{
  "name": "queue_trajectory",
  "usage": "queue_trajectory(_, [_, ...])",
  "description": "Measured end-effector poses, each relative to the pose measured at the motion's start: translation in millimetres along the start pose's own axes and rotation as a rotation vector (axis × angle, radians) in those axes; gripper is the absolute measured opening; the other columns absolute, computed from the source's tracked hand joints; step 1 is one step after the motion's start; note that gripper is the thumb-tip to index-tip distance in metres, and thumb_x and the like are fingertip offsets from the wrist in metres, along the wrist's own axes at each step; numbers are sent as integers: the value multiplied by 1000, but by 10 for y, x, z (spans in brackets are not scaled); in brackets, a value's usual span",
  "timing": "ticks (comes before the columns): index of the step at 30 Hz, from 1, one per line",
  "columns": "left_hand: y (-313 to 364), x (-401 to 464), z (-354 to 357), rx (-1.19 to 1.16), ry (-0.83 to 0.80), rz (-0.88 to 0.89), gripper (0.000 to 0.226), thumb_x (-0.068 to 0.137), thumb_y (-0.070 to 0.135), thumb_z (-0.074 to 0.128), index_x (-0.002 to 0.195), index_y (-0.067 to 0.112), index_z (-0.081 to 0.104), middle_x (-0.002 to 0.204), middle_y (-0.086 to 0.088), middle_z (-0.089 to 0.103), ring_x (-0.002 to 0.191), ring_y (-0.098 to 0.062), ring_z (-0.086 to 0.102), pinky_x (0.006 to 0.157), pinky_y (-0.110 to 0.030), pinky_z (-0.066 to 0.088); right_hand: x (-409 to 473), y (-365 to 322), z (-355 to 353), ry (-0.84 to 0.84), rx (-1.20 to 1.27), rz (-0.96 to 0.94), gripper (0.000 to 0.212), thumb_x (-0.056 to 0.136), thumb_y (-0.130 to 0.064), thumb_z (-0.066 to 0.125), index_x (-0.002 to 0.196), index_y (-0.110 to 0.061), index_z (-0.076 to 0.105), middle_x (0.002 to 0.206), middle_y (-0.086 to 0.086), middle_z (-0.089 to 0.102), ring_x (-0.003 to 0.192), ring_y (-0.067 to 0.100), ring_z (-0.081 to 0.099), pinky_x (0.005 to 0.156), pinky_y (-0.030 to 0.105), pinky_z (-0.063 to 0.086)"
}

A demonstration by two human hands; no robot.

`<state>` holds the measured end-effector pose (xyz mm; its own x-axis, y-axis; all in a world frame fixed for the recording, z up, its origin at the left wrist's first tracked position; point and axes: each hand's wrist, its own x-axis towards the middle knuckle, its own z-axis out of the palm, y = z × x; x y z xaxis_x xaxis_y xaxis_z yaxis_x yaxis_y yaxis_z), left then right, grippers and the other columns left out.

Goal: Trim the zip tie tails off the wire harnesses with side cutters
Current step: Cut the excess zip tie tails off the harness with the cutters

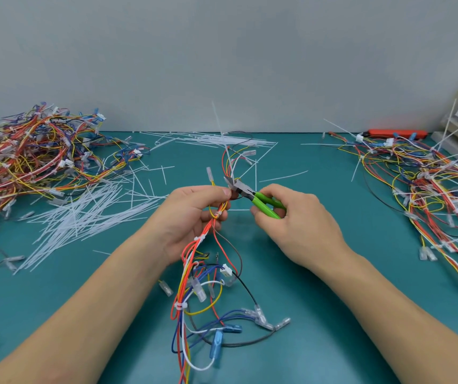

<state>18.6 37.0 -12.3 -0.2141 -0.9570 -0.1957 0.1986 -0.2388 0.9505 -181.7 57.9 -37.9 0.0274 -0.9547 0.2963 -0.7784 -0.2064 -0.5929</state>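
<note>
- Two hands at work: left hand (194, 214) grips the wire harness (194, 273) raised over the counter (333, 314); right hand (294, 225) squeezes the green-handled side cutters (252, 194).
- Cutter tips sit just beside the left thumb; I'd lay them flush against the tie head, clear of wires and skin.
- Three trimmed ties show on this harness; two harness heaps, left heap (28, 162) and right heap (438, 189); cut tails (89, 217) too many to count.

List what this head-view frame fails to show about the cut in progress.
- Side cutters: tips blurred beside the left hand; no tie visible between the blades.
- Right hand: fingers hide most of the green handles.
- Wire harness: lower end cut off by the bottom edge.
</note>
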Motion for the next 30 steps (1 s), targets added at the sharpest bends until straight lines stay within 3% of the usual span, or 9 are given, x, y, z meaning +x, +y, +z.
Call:
queue_trajectory(2, [4,-5,5,-7,-4,4,20,92,10,68,79,11,83,70,-3,63,54,-11,58,47,-18,44,-13,13,30,16,42,-31,10,90,-48,65,94,-43,58,69,-10,57,68,11,55,61,32,46])
queue_trajectory(5, [-4,-5,-10,9,12,-1,21,92,10,68,77,13,83,72,-4,63,55,-11,59,47,-18,46,-5,30,53,0,72,-80,16,90,-42,69,105,-39,62,82,-14,58,76,6,55,74,34,49])
queue_trajectory(11, [-30,13,-20,17,-3,-11,17,91,11,69,82,12,83,71,-2,64,56,-11,59,48,-19,47,6,47,46,0,47,-93,28,87,-48,64,113,-37,63,90,-15,60,82,6,55,82,39,52])
queue_trajectory(16, [-34,19,-21,21,-2,-12,17,91,12,69,82,12,83,72,-2,64,56,-11,59,48,-19,47,4,55,56,-11,53,-89,20,88,-46,66,107,-38,64,84,-13,59,77,6,55,76,35,50])
queue_trajectory(19, [-29,11,-11,31,-4,-15,17,91,13,69,82,13,84,72,-2,64,55,-11,59,48,-18,46,17,69,45,-51,112,-45,4,89,-39,65,90,-40,61,67,-8,57,65,15,52,63,35,48])
queue_trajectory(21, [-27,9,-12,40,-5,-13,16,91,13,70,83,13,84,72,-2,64,55,-11,59,49,-18,46,38,67,36,-66,127,-30,1,88,-39,62,88,-40,61,66,-7,58,65,20,53,62,36,49])
queue_trajectory(30, [-24,1,-18,45,-12,-11,14,91,14,71,86,13,84,75,-2,65,57,-12,60,50,-19,46,21,83,76,-20,113,-63,7,88,-39,64,88,-38,57,66,-9,55,63,16,50,61,37,48])
